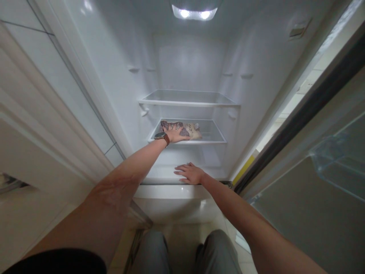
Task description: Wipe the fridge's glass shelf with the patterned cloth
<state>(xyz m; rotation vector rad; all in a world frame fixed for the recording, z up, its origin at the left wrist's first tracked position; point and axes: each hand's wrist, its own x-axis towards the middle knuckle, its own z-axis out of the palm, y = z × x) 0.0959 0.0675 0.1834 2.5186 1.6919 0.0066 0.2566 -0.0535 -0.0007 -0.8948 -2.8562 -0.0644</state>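
Nearest you, your knees in grey trousers [221, 251] show at the bottom, with a black sleeve [57, 262] on your left arm. To your right, the refrigerator door [313, 213] stands open, a clear door bin [333, 163] on its inner side. Your right hand [191, 174] is palm down, fingers loosely spread and holding nothing, over the front edge of the compartment floor [159, 175]; cannot tell whether the fingertips touch it. Farther in, your left hand [174, 135], a watch [162, 137] with a brown strap at its wrist, lies flat with fingers spread over two bags. These rest on the lower shelf [212, 131], left of its middle and close to its front edge: a dark mottled bag [172, 125] toward the left corner, a pale bag [195, 133] just beside it to the right. Your hand hides part of both. Above is the upper shelf [185, 103]; a lit lamp [194, 13] is in the ceiling.
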